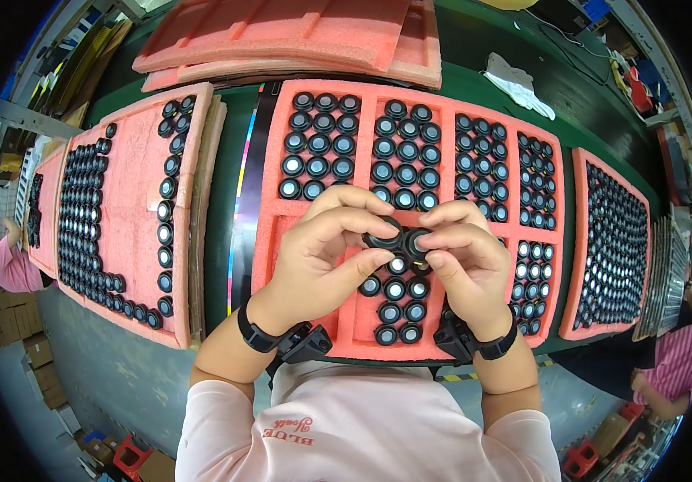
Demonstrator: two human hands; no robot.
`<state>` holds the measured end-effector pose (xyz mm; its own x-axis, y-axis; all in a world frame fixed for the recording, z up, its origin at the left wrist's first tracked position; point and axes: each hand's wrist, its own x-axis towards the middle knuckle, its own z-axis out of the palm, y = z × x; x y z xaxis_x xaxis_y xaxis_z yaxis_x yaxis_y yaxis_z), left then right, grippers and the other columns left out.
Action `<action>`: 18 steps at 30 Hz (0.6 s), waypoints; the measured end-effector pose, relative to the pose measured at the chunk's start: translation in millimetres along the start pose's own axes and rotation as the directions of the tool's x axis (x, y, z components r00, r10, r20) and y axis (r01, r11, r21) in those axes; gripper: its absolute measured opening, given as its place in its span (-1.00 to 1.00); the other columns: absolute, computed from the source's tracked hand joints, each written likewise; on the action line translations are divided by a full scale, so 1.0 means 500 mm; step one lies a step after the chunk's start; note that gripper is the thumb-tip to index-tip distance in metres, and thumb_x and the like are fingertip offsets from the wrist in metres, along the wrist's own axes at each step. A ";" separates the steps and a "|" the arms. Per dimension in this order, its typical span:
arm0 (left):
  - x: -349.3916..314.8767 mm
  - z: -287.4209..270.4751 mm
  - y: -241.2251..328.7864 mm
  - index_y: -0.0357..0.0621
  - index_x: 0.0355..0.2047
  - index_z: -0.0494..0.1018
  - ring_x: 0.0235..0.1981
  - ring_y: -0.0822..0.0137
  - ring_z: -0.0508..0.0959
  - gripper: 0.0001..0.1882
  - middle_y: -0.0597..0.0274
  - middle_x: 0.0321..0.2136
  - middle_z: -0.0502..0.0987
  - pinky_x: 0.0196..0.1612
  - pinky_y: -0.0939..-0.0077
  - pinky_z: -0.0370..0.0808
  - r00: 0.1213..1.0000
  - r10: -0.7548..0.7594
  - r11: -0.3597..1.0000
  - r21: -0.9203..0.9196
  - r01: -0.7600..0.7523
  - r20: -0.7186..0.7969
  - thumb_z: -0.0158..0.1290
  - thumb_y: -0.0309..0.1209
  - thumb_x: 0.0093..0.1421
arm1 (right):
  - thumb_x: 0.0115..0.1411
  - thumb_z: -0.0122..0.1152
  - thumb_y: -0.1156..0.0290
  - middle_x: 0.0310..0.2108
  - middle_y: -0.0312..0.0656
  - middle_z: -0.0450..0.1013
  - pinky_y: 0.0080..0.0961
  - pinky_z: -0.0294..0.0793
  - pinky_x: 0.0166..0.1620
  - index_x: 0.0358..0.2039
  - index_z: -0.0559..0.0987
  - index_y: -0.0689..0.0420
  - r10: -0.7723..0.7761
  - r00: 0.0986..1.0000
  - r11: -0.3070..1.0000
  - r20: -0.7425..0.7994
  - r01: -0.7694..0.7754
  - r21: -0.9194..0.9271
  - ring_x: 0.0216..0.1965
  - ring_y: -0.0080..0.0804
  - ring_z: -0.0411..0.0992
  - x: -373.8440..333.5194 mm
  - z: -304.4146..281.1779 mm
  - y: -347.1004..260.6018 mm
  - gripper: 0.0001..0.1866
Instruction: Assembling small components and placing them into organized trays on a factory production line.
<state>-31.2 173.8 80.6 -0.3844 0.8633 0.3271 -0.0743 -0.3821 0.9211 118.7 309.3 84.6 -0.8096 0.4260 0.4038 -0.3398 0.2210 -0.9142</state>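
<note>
My left hand (314, 253) pinches a small round black part (386, 233) between thumb and fingers. Close beside it, another round black part (417, 243) is gripped in my right hand (474, 265). The two parts are side by side and seem to touch, though fingertips cover much of both. Beneath my hands lies a pink foam tray (368, 145) split into compartments. Rows of similar black parts with grey round centres (324, 123) fill most of the compartments that show. My hands hide some of the middle ones. Black straps with boxy modules sit on both wrists.
Left, a pink foam tray (133, 209) on a stack holds more round parts. A densely filled tray (577, 281) stands at the right. Foam trays (281, 36) are piled at the back, near a white glove (518, 84). People in pink work at both sides.
</note>
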 end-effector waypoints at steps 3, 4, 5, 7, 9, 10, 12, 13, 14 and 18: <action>0.001 0.002 0.002 -0.30 -0.14 0.45 -0.02 0.35 0.42 -0.69 0.12 -0.05 0.33 -0.02 0.44 0.51 1.000 0.000 0.997 0.074 0.000 -0.001 0.07 -0.74 0.08 | 0.04 0.17 0.78 -0.06 -0.08 0.31 -0.58 0.52 -0.10 -0.15 0.50 0.31 0.077 0.996 0.993 -0.046 -0.073 0.091 -0.15 -0.45 0.43 -0.004 0.003 -0.001 -0.68; 0.001 0.008 0.003 -0.29 -0.12 0.44 -0.01 0.34 0.41 -0.66 0.12 -0.05 0.33 0.00 0.43 0.49 0.999 -0.021 1.000 0.020 0.022 -0.042 0.06 -0.74 0.07 | 0.04 0.17 0.78 -0.06 -0.08 0.31 -0.58 0.52 -0.10 -0.15 0.50 0.31 0.078 0.996 0.993 -0.046 -0.073 0.091 -0.15 -0.45 0.43 -0.004 0.006 -0.002 -0.68; 0.002 0.014 0.004 -0.29 -0.09 0.43 0.00 0.34 0.41 -0.64 0.12 -0.04 0.32 0.02 0.41 0.48 0.996 -0.044 0.999 -0.035 0.041 -0.081 0.06 -0.75 0.07 | 0.04 0.17 0.78 -0.06 -0.08 0.30 -0.58 0.52 -0.09 -0.15 0.49 0.32 0.117 0.990 0.985 -0.074 -0.106 0.136 -0.14 -0.45 0.43 -0.002 0.010 -0.006 -0.68; 0.003 0.019 0.009 -0.28 -0.07 0.42 0.01 0.33 0.41 -0.62 0.11 -0.03 0.32 0.03 0.40 0.47 0.991 -0.069 0.994 -0.090 0.059 -0.118 0.05 -0.75 0.07 | 0.05 0.17 0.78 -0.04 -0.07 0.29 -0.56 0.53 -0.07 -0.14 0.49 0.34 0.198 0.972 0.960 -0.125 -0.166 0.225 -0.12 -0.44 0.42 0.001 0.015 -0.010 -0.68; 0.003 0.021 0.016 -0.29 -0.04 0.40 0.00 0.33 0.41 -0.59 0.12 -0.05 0.32 0.05 0.39 0.45 0.984 -0.117 0.992 -0.060 0.110 -0.130 0.05 -0.76 0.06 | 0.05 0.18 0.78 -0.04 -0.07 0.29 -0.56 0.53 -0.07 -0.13 0.48 0.34 0.191 0.974 0.965 -0.120 -0.164 0.206 -0.12 -0.44 0.42 0.001 0.014 -0.009 -0.67; 0.003 0.022 0.017 -0.29 -0.02 0.39 -0.01 0.33 0.41 -0.57 0.13 -0.05 0.32 0.06 0.38 0.45 0.980 -0.141 0.990 -0.046 0.136 -0.137 0.04 -0.76 0.06 | 0.05 0.18 0.78 -0.04 -0.08 0.29 -0.56 0.53 -0.08 -0.13 0.47 0.34 0.185 0.976 0.969 -0.115 -0.162 0.185 -0.11 -0.44 0.42 0.001 0.013 -0.008 -0.67; 0.004 0.017 0.013 -0.29 -0.02 0.39 -0.01 0.33 0.42 -0.58 0.14 -0.06 0.33 0.06 0.39 0.45 0.986 -0.123 0.992 -0.010 0.122 -0.117 0.04 -0.76 0.07 | 0.05 0.18 0.78 -0.04 -0.08 0.29 -0.56 0.53 -0.08 -0.12 0.47 0.35 0.179 0.978 0.973 -0.110 -0.159 0.164 -0.11 -0.44 0.42 0.002 0.011 -0.005 -0.66; 0.004 0.013 0.010 -0.30 -0.02 0.39 -0.01 0.34 0.42 -0.58 0.15 -0.07 0.33 0.06 0.39 0.45 0.990 -0.105 0.994 0.024 0.108 -0.097 0.03 -0.76 0.07 | 0.04 0.18 0.78 -0.05 -0.08 0.29 -0.56 0.53 -0.08 -0.11 0.46 0.34 0.153 0.984 0.982 -0.096 -0.140 0.130 -0.11 -0.45 0.42 0.002 0.009 -0.002 -0.65; 0.004 0.010 0.007 -0.30 -0.02 0.39 -0.02 0.34 0.42 -0.58 0.15 -0.08 0.33 0.06 0.40 0.45 0.993 -0.088 0.994 0.058 0.092 -0.076 0.03 -0.76 0.07 | 0.04 0.18 0.79 -0.05 -0.08 0.29 -0.57 0.53 -0.08 -0.10 0.46 0.34 0.128 0.989 0.988 -0.080 -0.120 0.097 -0.12 -0.46 0.42 0.003 0.007 0.001 -0.63; 0.008 -0.003 -0.001 -0.32 -0.04 0.39 -0.06 0.36 0.44 -0.60 0.15 -0.11 0.34 0.04 0.42 0.47 0.997 -0.081 0.992 0.097 0.080 0.006 0.02 -0.77 0.08 | 0.04 0.17 0.79 -0.07 -0.10 0.30 -0.58 0.52 -0.09 -0.09 0.45 0.33 0.121 0.991 0.988 -0.058 -0.115 0.100 -0.13 -0.47 0.42 0.002 0.005 0.005 -0.63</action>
<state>-33.9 176.7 81.2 -0.3717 0.8934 0.2525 -0.0156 -0.2779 0.9605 115.7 308.0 82.6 -0.8159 0.4993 0.2916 -0.2907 0.0816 -0.9533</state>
